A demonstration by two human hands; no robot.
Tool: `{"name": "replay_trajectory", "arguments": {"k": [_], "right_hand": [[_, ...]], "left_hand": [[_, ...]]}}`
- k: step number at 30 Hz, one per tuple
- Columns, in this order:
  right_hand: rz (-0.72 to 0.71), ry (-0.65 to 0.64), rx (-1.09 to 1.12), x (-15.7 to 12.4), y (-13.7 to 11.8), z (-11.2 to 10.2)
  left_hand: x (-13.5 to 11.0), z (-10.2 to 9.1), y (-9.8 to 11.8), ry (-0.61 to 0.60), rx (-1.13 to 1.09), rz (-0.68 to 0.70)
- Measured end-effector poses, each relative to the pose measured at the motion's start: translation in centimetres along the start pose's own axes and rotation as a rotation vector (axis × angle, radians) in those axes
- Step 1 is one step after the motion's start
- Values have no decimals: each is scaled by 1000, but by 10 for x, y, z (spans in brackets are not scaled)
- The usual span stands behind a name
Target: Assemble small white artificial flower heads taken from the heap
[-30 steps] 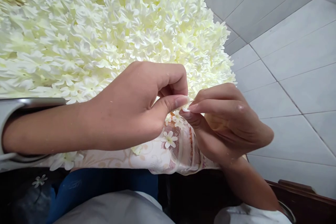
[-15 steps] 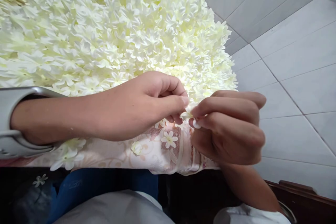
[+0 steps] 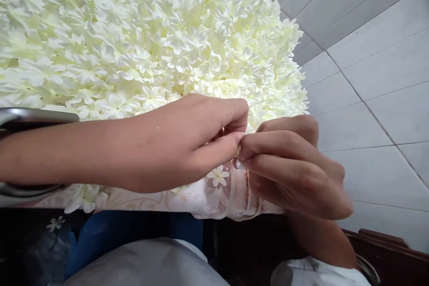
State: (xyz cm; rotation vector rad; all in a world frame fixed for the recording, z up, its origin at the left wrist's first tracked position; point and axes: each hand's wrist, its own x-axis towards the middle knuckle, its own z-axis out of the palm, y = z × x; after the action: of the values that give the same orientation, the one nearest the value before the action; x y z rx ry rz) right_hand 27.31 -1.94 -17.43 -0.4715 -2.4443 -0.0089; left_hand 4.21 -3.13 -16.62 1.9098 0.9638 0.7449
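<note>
A big heap of small cream-white artificial flowers [image 3: 150, 40] covers a table with a patterned pink-and-white cloth [image 3: 201, 199]. My left hand [image 3: 181, 143] reaches in from the left, thumb and forefinger pinched. My right hand [image 3: 295, 165] comes from the lower right, its fingers curled and pinched against the left fingertips. Between the two pinches sits one small cream flower [image 3: 240, 146], almost hidden by the fingertips. A single loose flower [image 3: 217, 175] lies on the cloth just under my hands.
Pale grey floor tiles [image 3: 368, 76] fill the right side. A dark wooden edge [image 3: 385, 243] shows at the lower right. My lap in blue and grey cloth [image 3: 134, 241] is below the table edge, with one fallen flower [image 3: 55, 223] at the lower left.
Both hands have drawn closer, fingertips now pressed together. My right hand's fingers have curled in tighter and the small flower between them is now mostly covered. The view shifted slightly.
</note>
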Motion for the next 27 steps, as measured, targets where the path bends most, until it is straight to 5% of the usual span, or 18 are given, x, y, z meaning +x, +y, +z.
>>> {"name": "replay_trajectory", "arguments": {"k": [7, 15, 20, 23, 25, 27], "right_hand": [[-72, -6, 96, 5, 7, 0], [-8, 163, -59, 9, -10, 4], [30, 254, -107, 8, -7, 5], [-54, 327, -53, 12, 14, 11], [-11, 514, 74, 15, 28, 18], [125, 531, 175, 16, 38, 24]], "left_hand": [[5, 3, -5, -63, -338, -250], [10, 13, -9, 97, -675, -262], [13, 4, 1, 198, -648, -392], [14, 0, -1, 287, -534, -304], [13, 0, -3, 330, -471, -233], [13, -1, -5, 346, -438, -193]]}}
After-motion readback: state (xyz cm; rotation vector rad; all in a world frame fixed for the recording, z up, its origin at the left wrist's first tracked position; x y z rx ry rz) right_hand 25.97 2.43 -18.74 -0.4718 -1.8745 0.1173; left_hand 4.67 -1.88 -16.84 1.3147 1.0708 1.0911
